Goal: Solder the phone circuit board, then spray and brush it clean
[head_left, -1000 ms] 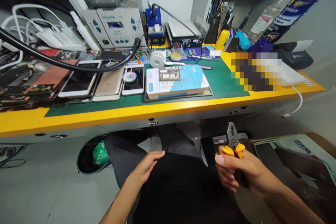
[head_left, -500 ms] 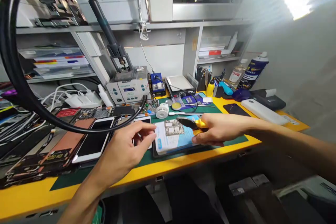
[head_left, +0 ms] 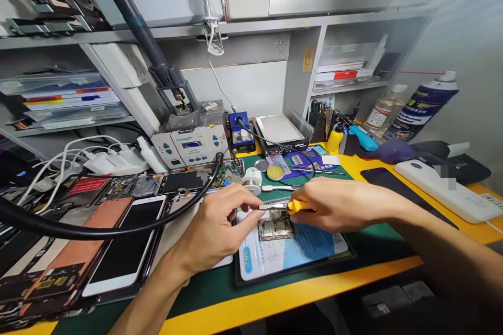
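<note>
My right hand (head_left: 332, 204) is wrapped round a yellow-handled hand tool (head_left: 296, 206). Its narrow metal end points left, and its exact kind is not clear. The thumb and index finger of my left hand (head_left: 223, 217) meet in a pinch at the tip of that metal end. Whatever lies between them is too small to name. Just below the tool, a phone circuit board (head_left: 276, 227) rests on a white and blue printed pad (head_left: 310, 251). My fingers hide part of the board's upper side.
Left of the pad lie a white-framed phone (head_left: 128, 243) and copper-coloured phone parts (head_left: 96, 230). A thick black hose (head_left: 118, 231) arches across the left side. Behind the pad stand a solder spool (head_left: 252, 180), a round tin (head_left: 275, 172) and a swab (head_left: 279, 188). A power bank (head_left: 444, 188) lies right.
My left hand has moved right, and its fingers now meet the tool's tip. The tool has turned so its metal end shows narrow. The view has come closer to the bench.
</note>
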The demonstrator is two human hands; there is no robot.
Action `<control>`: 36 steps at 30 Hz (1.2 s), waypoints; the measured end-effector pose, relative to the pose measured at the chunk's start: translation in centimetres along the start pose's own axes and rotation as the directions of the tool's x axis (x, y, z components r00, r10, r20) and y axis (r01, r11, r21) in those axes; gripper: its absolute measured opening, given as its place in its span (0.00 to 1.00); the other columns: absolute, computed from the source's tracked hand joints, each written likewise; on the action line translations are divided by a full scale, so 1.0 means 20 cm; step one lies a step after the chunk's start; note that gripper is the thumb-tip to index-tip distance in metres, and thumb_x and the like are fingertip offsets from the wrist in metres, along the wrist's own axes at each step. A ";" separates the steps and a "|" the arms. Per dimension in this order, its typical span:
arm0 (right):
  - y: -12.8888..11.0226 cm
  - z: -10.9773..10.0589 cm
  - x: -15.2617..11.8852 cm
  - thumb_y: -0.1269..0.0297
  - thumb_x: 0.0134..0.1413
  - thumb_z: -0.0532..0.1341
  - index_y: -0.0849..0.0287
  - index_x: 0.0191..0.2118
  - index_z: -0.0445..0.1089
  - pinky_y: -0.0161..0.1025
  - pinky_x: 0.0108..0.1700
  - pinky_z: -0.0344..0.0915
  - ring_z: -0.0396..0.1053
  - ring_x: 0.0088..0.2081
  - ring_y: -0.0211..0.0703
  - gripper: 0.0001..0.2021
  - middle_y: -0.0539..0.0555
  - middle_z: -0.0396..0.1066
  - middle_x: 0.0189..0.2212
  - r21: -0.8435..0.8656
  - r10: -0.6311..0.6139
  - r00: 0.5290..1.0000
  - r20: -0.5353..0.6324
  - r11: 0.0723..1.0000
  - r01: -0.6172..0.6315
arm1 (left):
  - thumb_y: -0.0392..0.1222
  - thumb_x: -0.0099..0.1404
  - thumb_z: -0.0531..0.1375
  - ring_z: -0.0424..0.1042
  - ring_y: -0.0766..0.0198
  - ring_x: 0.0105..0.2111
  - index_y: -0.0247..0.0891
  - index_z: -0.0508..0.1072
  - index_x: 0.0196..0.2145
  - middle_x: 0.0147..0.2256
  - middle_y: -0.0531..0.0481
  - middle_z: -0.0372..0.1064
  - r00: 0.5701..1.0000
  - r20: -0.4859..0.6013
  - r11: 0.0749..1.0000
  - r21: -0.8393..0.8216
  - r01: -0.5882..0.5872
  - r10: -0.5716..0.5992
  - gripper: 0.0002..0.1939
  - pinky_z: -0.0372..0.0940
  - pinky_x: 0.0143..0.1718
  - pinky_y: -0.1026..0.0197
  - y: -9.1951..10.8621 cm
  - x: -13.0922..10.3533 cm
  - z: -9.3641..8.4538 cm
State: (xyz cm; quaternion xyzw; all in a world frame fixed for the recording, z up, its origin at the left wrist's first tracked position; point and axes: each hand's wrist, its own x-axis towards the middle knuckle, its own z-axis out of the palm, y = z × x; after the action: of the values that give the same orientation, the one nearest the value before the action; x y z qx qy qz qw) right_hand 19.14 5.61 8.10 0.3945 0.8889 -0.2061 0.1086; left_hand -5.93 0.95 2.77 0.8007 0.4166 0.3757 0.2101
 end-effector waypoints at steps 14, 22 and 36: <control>0.05 0.07 0.01 0.38 0.56 0.65 0.57 0.26 0.67 0.35 0.20 0.46 0.49 0.21 0.34 0.25 0.45 0.55 0.19 0.415 0.108 0.994 0.017 0.904 -0.106 | 0.45 0.67 0.65 0.71 0.64 0.33 0.39 0.79 0.37 0.33 0.50 0.74 0.941 0.040 0.874 -0.360 0.327 -0.336 0.07 0.65 0.34 0.64 -0.03 -0.03 0.02; 0.10 0.06 0.01 0.37 0.54 0.67 0.62 0.30 0.82 0.33 0.23 0.53 0.60 0.23 0.35 0.27 0.52 0.77 0.24 0.633 -0.002 0.992 0.126 0.770 -0.079 | 0.46 0.68 0.66 0.69 0.64 0.34 0.38 0.79 0.37 0.33 0.50 0.73 0.939 0.051 0.837 -0.441 0.326 -0.339 0.08 0.64 0.34 0.64 -0.02 -0.05 0.03; 0.12 0.06 0.01 0.40 0.53 0.69 0.64 0.31 0.82 0.33 0.28 0.61 0.70 0.28 0.40 0.26 0.57 0.82 0.29 0.706 -0.030 0.989 0.148 0.703 -0.084 | 0.44 0.68 0.66 0.69 0.64 0.32 0.39 0.79 0.38 0.34 0.49 0.72 0.955 0.013 0.867 -0.415 0.276 -0.298 0.06 0.65 0.33 0.63 -0.02 -0.07 0.02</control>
State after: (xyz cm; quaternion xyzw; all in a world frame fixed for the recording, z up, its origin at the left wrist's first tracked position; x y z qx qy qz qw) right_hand 20.86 6.67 6.18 0.4024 0.7245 -0.5594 0.0171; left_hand -6.30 0.03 1.65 0.6575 0.4474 0.4401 0.4169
